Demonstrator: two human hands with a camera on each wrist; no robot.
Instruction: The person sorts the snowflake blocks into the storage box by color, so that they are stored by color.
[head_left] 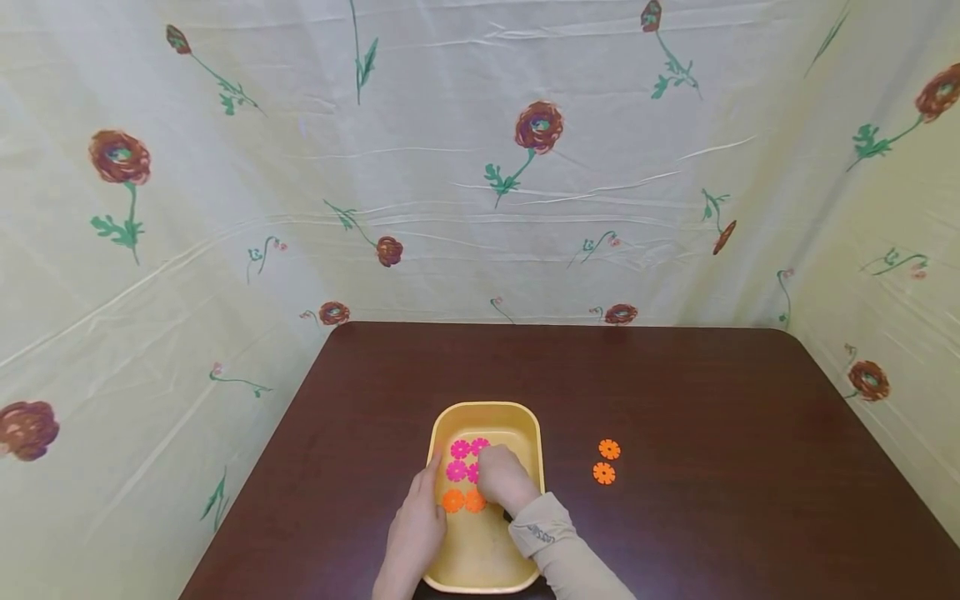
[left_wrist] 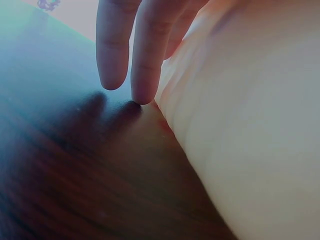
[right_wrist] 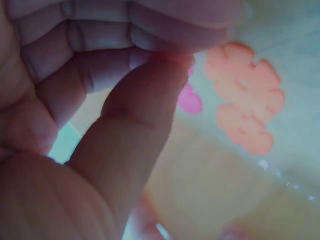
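A yellow tray (head_left: 487, 407) sits on the dark brown table (head_left: 675, 383) and holds several pink discs (head_left: 459, 450) and two orange discs (head_left: 453, 501). My right hand (head_left: 501, 477) is inside the tray with curled fingers, and thumb and fingers pinch a pink disc (right_wrist: 188, 98) beside an orange disc (right_wrist: 245, 112). My left hand (head_left: 427, 479) lies along the tray's left side. Its straight fingers (left_wrist: 144, 65) touch the table next to the tray wall (left_wrist: 250, 130).
Two more orange discs (head_left: 606, 462) lie on the table right of the tray. A flowered cloth (head_left: 480, 167) hangs behind and on both sides of the table. The far edge of the table (head_left: 555, 326) meets the cloth.
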